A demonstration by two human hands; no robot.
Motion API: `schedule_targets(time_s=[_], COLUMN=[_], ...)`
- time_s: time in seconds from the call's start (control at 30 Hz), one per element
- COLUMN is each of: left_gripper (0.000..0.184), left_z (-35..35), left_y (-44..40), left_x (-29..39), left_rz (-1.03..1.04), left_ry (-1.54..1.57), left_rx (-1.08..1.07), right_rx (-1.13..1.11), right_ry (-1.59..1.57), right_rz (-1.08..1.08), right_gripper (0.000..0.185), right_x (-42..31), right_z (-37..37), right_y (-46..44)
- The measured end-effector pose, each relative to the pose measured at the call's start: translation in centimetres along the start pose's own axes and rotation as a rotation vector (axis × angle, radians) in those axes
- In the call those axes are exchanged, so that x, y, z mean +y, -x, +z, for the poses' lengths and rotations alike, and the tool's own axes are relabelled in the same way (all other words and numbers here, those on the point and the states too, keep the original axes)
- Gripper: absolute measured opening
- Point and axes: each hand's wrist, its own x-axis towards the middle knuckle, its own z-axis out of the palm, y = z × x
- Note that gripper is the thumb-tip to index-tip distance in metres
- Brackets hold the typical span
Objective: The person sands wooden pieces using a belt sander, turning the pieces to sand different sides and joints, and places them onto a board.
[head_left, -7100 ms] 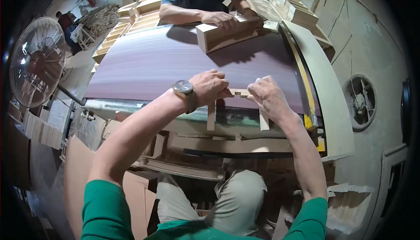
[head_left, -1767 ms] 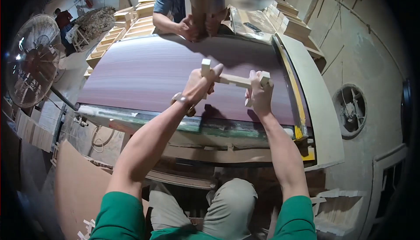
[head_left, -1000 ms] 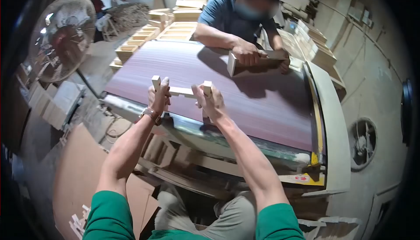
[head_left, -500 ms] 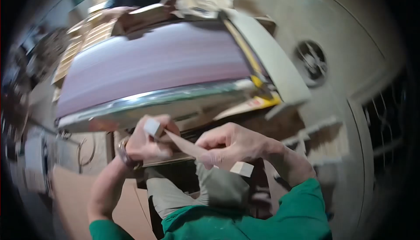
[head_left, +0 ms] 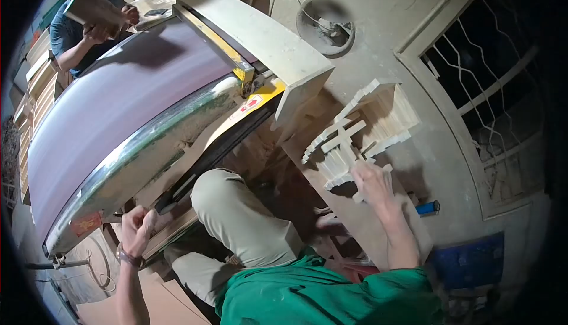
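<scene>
My left hand is closed in a fist near the front edge of a belt sander; whether anything is inside it is hidden. A black bar ends just to its right. On the right, my right hand is closed over a stack of pale wooden pieces. Its fingers are curled round a wooden piece, which shows at the sides of the hand. Several loose pieces lie crosswise on the stack beside my fingertips.
Across the sander a person holds a board. A long pale panel lies along the sander's right end, beside a yellow bar. A round tub stands on the floor. A blue cylinder lies right of my forearm.
My hands were together in front of me on a square-ended wooden piece; now they are far apart. The right has moved to the stack, the left toward the sander's edge. My view has turned right.
</scene>
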Motion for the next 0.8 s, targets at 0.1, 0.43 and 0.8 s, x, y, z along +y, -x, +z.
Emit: schedule_targets(time_s=[0.1,0.43,0.8], left_gripper=[0.041,0.038,0.033], left_z=[-0.2,-2.3,-2.3], left_y=[2.2,12.0,34.6], left_x=[-3.3,-9.9,-11.1], left_rz=[-0.152,-0.398,-0.755], left_ry=[0.035,-0.174,-0.542], left_rx=[0.032,0.192,0.644], right_rx=[0.042,0.047,0.041], right_ry=[0.101,0.158,0.223], right_rz=[0.029,0.089,0.051], right_gripper=[0.017,0.009,0.039], right_x=[2.0,3.7,6.5], right_z=[1.6,4.0,4.6], right_y=[-1.8,-4.0,-5.7])
